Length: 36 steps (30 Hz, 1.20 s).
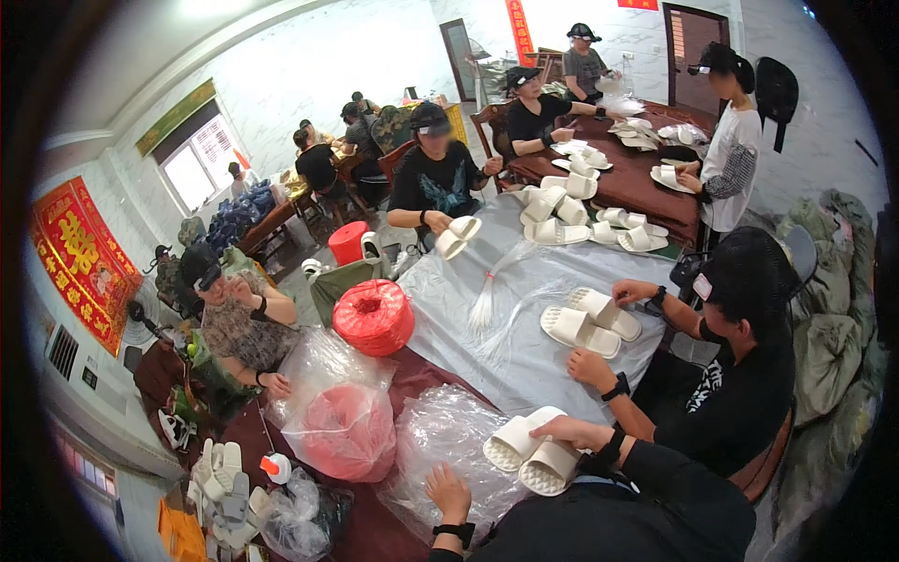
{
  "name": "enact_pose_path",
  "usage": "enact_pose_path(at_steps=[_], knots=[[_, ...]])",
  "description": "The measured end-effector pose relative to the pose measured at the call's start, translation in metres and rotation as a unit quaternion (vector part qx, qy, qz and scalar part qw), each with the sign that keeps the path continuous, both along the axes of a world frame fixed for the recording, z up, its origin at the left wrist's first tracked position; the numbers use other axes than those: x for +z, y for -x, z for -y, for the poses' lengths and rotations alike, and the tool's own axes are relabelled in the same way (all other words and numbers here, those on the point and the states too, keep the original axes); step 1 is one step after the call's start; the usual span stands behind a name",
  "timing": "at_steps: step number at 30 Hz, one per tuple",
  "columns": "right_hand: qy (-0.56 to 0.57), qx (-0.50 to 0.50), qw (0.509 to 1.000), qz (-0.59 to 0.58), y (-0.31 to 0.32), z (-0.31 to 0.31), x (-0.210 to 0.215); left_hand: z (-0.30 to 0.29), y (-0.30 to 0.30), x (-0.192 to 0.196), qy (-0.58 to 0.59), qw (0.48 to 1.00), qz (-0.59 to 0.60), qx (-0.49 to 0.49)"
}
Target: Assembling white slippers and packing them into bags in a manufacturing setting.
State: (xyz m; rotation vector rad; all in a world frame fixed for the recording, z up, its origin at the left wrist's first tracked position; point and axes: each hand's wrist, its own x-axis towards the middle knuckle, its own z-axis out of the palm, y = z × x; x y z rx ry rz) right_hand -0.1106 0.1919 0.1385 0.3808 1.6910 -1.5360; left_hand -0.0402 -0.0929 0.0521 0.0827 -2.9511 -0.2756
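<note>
My right hand point(569, 432) grips a pair of white slippers point(530, 452) held together, soles toward me, just above the table's near edge. My left hand point(448, 491) rests flat with fingers apart on a crumpled clear plastic bag point(448, 440) to the left of the slippers. Both wrists wear black bands. The bag lies on the dark red tablecloth point(375, 529).
A person in black at my right handles two white slippers point(587, 320) on a clear plastic sheet point(524, 281). A red twine spool point(374, 317) and a bagged red spool point(337, 429) stand at left. More slippers point(221, 492) are piled at the lower left. Other people sit around the tables.
</note>
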Motion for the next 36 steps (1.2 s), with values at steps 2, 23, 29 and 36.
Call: enact_pose_path(at_steps=[2, 23, 29, 36], knots=[[-0.005, 0.023, 1.0, -0.002, 0.003, 0.007, 0.003, 0.016, -0.011, -0.024, 0.073, 0.996, 0.019, 0.054], [0.142, 0.035, 0.983, 0.111, 0.014, 0.031, 0.0, -0.011, 0.037, 0.024, -0.231, 0.968, 0.029, 0.094], [0.113, -0.002, 0.981, 0.158, 0.013, 0.05, -0.006, -0.018, 0.029, 0.062, -0.272, 0.957, 0.041, 0.091], [0.177, -0.1, 0.973, 0.107, 0.013, 0.033, -0.04, -0.044, 0.018, 0.062, -0.314, 0.947, 0.067, 0.017]])
